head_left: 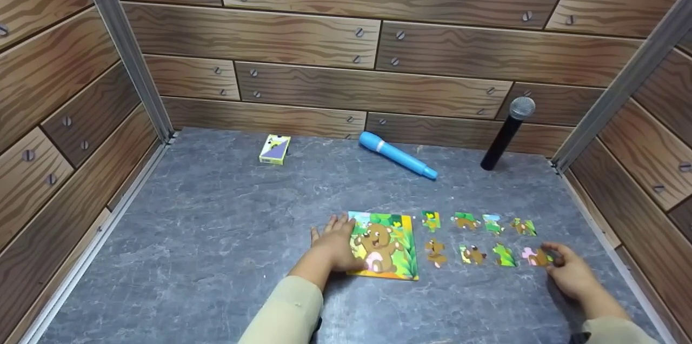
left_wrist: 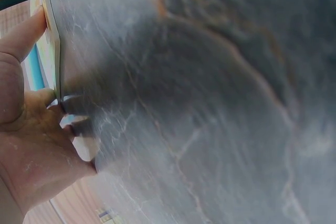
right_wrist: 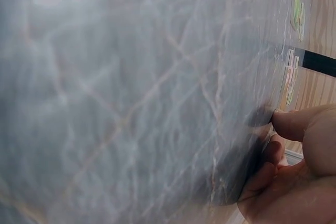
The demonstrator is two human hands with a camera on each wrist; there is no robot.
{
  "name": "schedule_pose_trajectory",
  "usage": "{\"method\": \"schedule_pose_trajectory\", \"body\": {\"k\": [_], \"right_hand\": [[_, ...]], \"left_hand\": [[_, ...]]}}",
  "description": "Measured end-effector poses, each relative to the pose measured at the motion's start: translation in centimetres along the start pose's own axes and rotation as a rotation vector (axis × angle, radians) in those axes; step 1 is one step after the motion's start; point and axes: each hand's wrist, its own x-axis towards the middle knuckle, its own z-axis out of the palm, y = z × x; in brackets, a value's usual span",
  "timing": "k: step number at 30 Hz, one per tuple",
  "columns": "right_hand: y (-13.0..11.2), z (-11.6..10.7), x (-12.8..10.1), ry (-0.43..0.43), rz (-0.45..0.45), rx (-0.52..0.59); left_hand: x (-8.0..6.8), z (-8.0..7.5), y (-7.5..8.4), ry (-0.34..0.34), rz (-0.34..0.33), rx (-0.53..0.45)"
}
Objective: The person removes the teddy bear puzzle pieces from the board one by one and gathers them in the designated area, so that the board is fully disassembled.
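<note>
A square bear picture puzzle (head_left: 383, 246) lies flat on the grey marbled table. My left hand (head_left: 336, 244) rests along its left side, with fingers extended and the thumb over the lower left part. In the left wrist view the thumb (left_wrist: 31, 32) touches the puzzle's edge (left_wrist: 53, 51). Right of the puzzle, several loose jigsaw pieces lie in two rows. My right hand (head_left: 573, 273) is at the right end of the lower row, thumb and forefinger curled about the edge of a pink and brown puzzle piece (head_left: 535, 257). Its grip is partly hidden in the right wrist view.
Behind the puzzle lies a blue marker-shaped stick (head_left: 400, 156). A black microphone (head_left: 505, 136) with a silver head stands at the back right. A small yellow and purple box (head_left: 274, 150) sits at the back left. Wood-patterned walls (head_left: 313, 79) enclose the table.
</note>
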Motion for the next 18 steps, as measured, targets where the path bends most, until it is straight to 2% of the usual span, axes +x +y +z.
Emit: {"method": "schedule_pose_trajectory", "body": {"k": [10, 18], "right_hand": [[-0.06, -0.18, 0.14, -0.014, -0.010, -0.013], [-0.98, -0.57, 0.20, -0.061, 0.023, -0.027]], "left_hand": [[0.16, 0.10, -0.11, 0.005, -0.001, 0.014], [0.26, 0.11, -0.12, 0.006, 0.003, 0.020]]}}
